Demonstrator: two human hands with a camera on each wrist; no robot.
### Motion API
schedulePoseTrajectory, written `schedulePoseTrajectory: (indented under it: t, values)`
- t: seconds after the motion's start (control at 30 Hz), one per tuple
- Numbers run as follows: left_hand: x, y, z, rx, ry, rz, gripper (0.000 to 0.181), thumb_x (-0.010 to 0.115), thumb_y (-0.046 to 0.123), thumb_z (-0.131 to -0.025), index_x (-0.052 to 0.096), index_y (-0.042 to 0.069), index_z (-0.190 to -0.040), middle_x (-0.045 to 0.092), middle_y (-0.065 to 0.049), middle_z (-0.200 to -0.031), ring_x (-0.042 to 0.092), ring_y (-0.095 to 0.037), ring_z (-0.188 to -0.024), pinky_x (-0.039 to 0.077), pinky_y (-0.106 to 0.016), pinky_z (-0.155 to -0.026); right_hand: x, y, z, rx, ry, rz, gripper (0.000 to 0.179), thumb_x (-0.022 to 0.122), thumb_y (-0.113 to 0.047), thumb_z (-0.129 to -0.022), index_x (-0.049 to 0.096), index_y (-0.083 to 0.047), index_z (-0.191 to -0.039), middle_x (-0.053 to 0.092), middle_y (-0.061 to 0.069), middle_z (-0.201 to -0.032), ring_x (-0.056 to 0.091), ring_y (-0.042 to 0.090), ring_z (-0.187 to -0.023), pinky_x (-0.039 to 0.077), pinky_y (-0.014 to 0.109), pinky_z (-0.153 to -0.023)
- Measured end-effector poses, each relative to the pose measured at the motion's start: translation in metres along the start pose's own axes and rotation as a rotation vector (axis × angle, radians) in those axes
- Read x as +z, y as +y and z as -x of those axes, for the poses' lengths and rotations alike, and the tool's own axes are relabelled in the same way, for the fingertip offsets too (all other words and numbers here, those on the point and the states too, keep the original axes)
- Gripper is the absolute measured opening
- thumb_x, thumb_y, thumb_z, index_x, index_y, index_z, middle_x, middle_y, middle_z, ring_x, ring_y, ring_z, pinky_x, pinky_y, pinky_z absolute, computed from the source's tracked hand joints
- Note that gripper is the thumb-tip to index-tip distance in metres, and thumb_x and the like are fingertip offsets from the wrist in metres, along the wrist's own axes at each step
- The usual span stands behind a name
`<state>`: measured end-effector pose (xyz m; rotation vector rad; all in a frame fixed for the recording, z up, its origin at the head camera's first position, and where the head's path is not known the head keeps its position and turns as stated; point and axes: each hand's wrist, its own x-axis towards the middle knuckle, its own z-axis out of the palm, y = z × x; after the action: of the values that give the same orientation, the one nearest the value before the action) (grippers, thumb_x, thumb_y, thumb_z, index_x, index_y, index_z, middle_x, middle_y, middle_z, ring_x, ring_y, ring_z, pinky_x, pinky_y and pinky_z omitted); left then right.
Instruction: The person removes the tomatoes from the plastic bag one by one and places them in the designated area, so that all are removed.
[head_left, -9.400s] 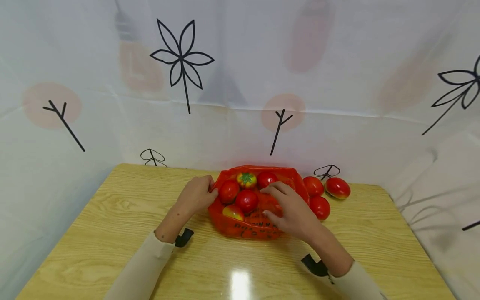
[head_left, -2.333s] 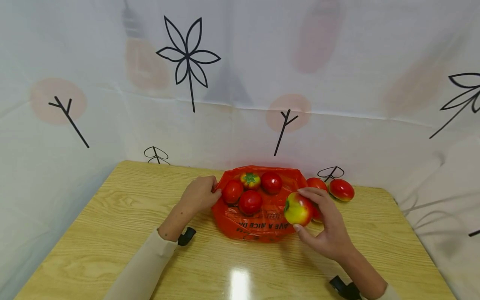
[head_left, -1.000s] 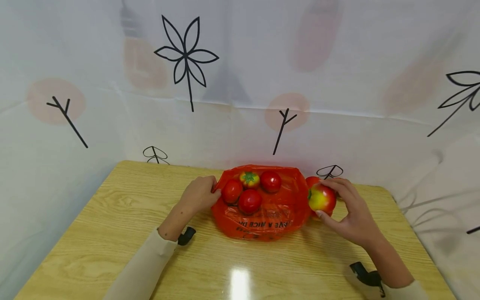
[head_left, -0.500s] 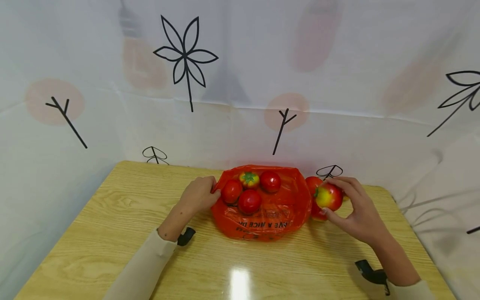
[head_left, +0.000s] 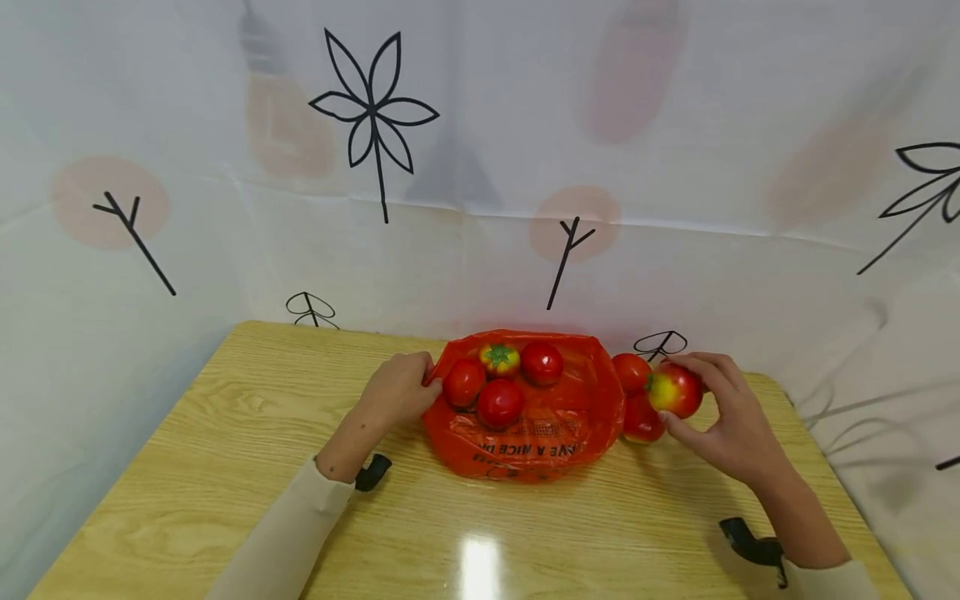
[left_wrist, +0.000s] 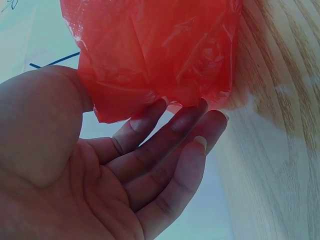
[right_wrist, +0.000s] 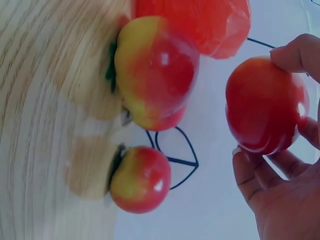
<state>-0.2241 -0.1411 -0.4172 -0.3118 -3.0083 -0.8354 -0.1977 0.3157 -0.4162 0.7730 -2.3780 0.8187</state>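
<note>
A red plastic bag (head_left: 555, 454) lies opened out on the table with several red tomatoes (head_left: 500, 404) inside; one shows its green calyx. Thumb and fingers of my left hand (head_left: 397, 390) pinch the bag's left rim; the left wrist view shows the red film (left_wrist: 160, 55) between them. To the right of the bag my right hand (head_left: 731, 425) holds a red-and-yellow tomato (head_left: 677, 392), raised off the table in the right wrist view. Below and beside it sit loose tomatoes (head_left: 642, 419), a small one (right_wrist: 141, 180) among them, hidden from the head view.
The wooden table (head_left: 225, 467) ends at a white cloth backdrop (head_left: 450, 267) with printed flowers, right behind the bag. Loose tomatoes stand close against the bag's right side. Dark wrist mounts (head_left: 752, 546) hang under both forearms.
A tomato has come out of the bag in my right hand and moved rightward past the rim, over the loose tomatoes. My left hand stays at the bag's left rim.
</note>
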Motion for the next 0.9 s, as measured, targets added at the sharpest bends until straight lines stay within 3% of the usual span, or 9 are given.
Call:
schedulePoseTrajectory:
  t: [0.9]
  values:
    - [-0.001, 0.002, 0.001, -0.001, -0.005, -0.003, 0.020, 0.069, 0.018, -0.098, 0.059, 0.009, -0.083, 0.054, -0.003, -0.066, 0.050, -0.018, -0.057, 0.038, -0.029, -0.052, -0.016, 0.034, 0.016, 0.142, -0.088, 0.055, 0.071, 0.090, 0.002, -0.072, 0.062, 0.000, -0.138, 0.054, 0.019, -0.127, 0.042, -0.004, -0.107, 0.037, 0.000, -0.083]
